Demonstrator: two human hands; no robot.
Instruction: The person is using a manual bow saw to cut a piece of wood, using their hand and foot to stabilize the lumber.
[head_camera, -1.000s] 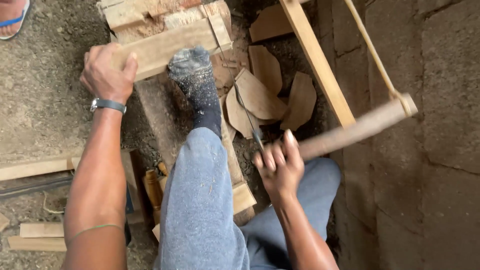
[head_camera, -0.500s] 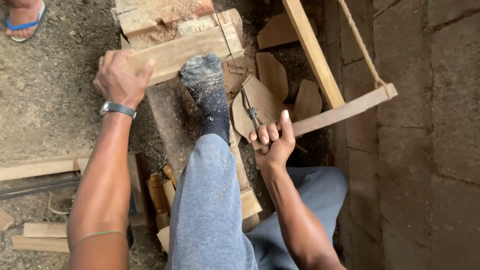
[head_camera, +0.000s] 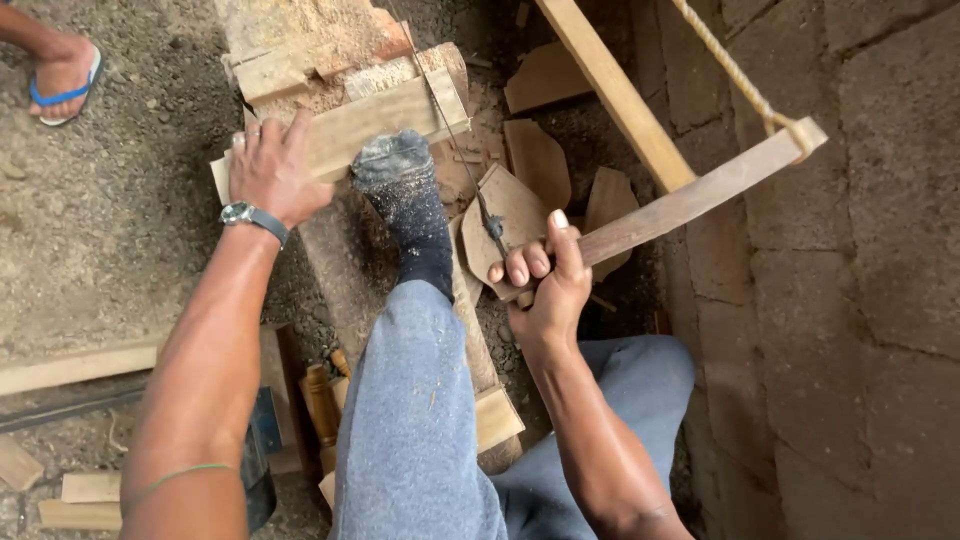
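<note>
One pale wooden slat (head_camera: 360, 125) lies across a sawdust-covered beam (head_camera: 330, 260), pinned by a socked foot (head_camera: 405, 195). The left hand (head_camera: 268, 170) presses flat on the slat's left end (fingers spread). Right of the slat, the right hand (head_camera: 540, 275) is clenched around a wooden frame saw (head_camera: 690, 195), its blade meeting the slat's right end.

We see pale, raw-sawn wood in the plank (head_camera: 375, 125) – matt and dusted with sawdust – and the same bare, unvarnished wood in the frame saw (head_camera: 690, 200), with its thin dark metal blade (head_camera: 462, 150) and coarse twisted rope (head_camera: 735, 75). The sock (head_camera: 405, 200) is dark knitted cloth, the trousers (head_camera: 420, 420) rough grey cloth, the wall (head_camera: 850, 250) gritty grey block, the wristwatch (head_camera: 245, 214) shiny metal
</note>
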